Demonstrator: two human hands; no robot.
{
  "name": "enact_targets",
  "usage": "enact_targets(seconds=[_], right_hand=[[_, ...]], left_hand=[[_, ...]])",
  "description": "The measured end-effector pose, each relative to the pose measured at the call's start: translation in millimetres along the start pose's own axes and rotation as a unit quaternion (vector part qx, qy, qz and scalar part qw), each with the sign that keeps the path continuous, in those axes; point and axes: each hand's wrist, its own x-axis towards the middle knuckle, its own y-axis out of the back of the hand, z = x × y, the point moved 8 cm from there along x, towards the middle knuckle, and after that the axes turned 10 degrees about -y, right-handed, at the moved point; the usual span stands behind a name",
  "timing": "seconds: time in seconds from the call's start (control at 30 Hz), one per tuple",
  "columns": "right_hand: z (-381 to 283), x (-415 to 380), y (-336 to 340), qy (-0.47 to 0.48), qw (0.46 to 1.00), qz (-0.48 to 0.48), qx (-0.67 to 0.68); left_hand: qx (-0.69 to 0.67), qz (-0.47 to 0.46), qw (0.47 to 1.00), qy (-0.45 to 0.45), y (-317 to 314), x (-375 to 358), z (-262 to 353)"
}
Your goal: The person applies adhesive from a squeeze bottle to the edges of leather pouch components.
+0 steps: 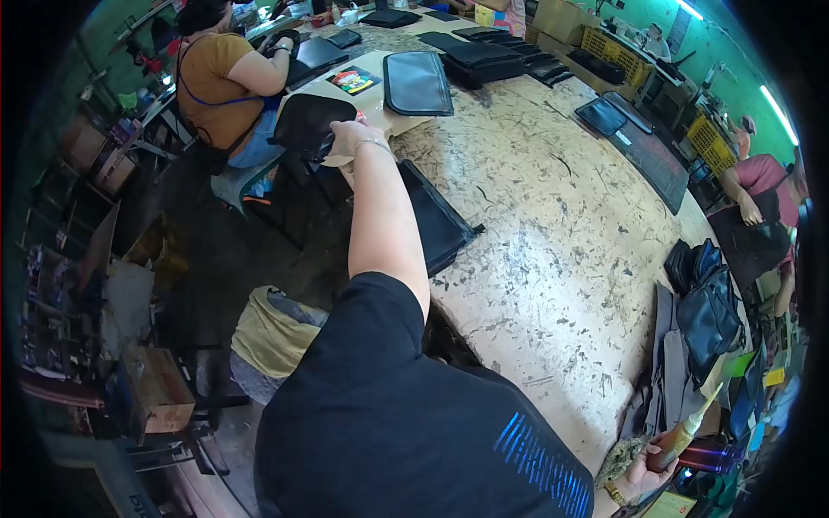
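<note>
My left hand (350,140) reaches far out over the table's left edge. It is closed on a black panel with rounded corners (313,123). Down at the lower right, my right hand (648,476) is wrapped around a squeeze bottle (675,442) with amber contents and a long pointed yellowish nozzle tilted upward. Below my left forearm, a black zippered panel (436,220) lies at the table edge, partly hidden by the arm. Beyond my left hand rests another dark panel with a zipper border (418,83), beside a colourful printed picture (354,80).
The scuffed table (535,259) curves away rightward. Black panels lie stacked (484,60) at the far side. Dark bags (708,315) and grey strips crowd the right edge. Co-workers sit at the upper left (220,78) and right (773,198). A cloth-draped stool (276,332) stands on the left.
</note>
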Motion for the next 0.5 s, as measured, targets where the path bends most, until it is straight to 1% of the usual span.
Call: enact_targets(seconds=[0.1, 0.13, 0.17, 0.2, 0.23, 0.3, 0.33, 0.4, 0.43, 0.5], right_hand=[[3.5, 2.4, -4.0, -0.006, 1.0, -0.015, 0.009], [6.0, 3.5, -5.4, -0.008, 1.0, -0.015, 0.004], [8.2, 4.4, -6.6, -0.011, 1.0, -0.015, 0.0], [9.6, 5.3, -7.0, -0.012, 1.0, -0.015, -0.001], [12.0, 6.4, -5.6, -0.019, 1.0, -0.005, 0.004], [15.5, 7.7, -4.2, -0.024, 1.0, 0.005, 0.011], [17.0, 8.2, -2.6, -0.028, 0.999, 0.016, 0.016], [17.1, 8.7, 2.0, -0.031, 0.999, 0.029, 0.021], [17.2, 10.1, 3.7, -0.039, 0.999, 0.023, 0.02], [17.8, 9.8, 4.9, -0.046, 0.999, 0.018, 0.021]], left_hand=[[0.088, -0.04, 0.992, -0.085, -6.1, -9.6, 11.5], [0.088, -0.039, 0.992, -0.086, -8.7, 12.1, 0.0], [0.217, -0.026, 0.959, -0.182, -13.1, 51.1, -5.2], [0.339, -0.012, 0.9, -0.273, -18.9, 68.5, -2.0], [0.339, -0.012, 0.9, -0.273, -14.0, 47.1, 8.9], [0.195, -0.13, 0.934, -0.271, -17.6, 1.3, 25.3], [0.196, -0.131, 0.933, -0.271, -18.4, -3.8, 27.6], [0.147, -0.2, 0.951, -0.183, -25.2, -8.2, 14.8], [0.148, -0.2, 0.951, -0.182, -25.9, -5.9, 9.6], [0.159, -0.16, 0.946, -0.233, -25.2, -4.2, 7.2]])
